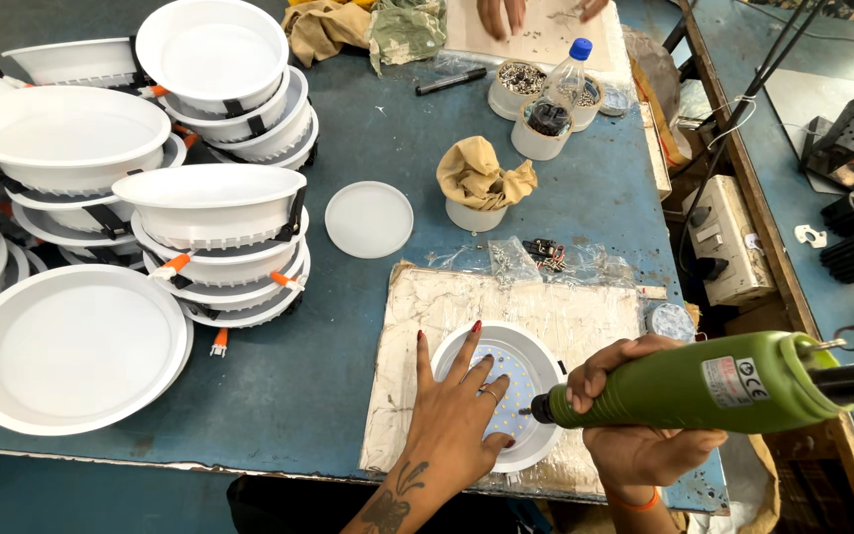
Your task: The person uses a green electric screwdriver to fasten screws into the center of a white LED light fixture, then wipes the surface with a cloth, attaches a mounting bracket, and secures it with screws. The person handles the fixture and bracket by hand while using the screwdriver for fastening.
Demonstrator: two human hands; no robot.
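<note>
Pressure from your left hand (pixel 459 410) matters most here: it lies flat and open, fingers spread, on the round white lamp housing (pixel 497 393), gripping nothing, only pinning it down. The housing sits on the pale worn mat (pixel 546 307) at the near edge of the blue table (pixel 387 129). Your right hand (pixel 613 374) is closed around the green electric screwdriver (pixel 689 384), its tip at the housing's right side over the dotted light board. Hold the tool square to the screw, I would judge, and keep your fingertips off the tip's path. Stacks of white housings (pixel 212 232) stand well apart to the left.
</note>
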